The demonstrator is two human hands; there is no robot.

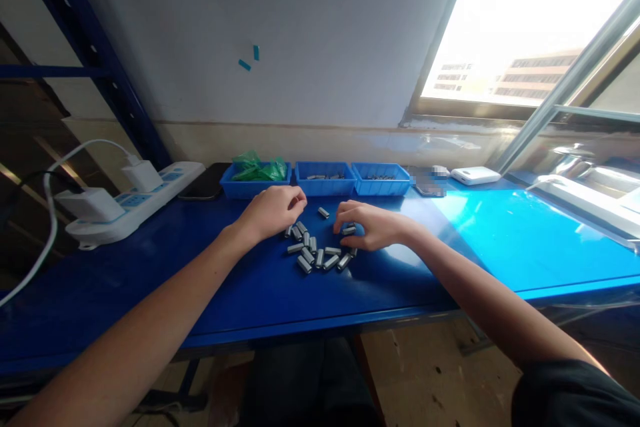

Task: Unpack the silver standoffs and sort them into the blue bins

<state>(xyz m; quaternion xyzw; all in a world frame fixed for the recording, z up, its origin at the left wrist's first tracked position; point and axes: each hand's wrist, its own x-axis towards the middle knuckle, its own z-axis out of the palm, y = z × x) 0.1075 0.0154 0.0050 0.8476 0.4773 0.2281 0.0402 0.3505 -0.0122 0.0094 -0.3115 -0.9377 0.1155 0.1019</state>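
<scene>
Several small grey metal cylinders (318,252) lie in a loose heap on the blue table (250,293). My left hand (274,210) rests at the heap's left edge, fingers curled into a loose fist over a few pieces; what it holds is hidden. My right hand (367,225) sits at the heap's right side with fingers bent down, pinching one grey cylinder (349,230). One stray cylinder (323,213) lies between the two hands.
Three blue bins stand at the back: the left bin (253,188) holds green bags, the middle bin (325,180) and right bin (381,180) hold grey parts. A white power strip (130,203) with chargers lies left, a phone (205,183) beside it, a white box (475,175) right.
</scene>
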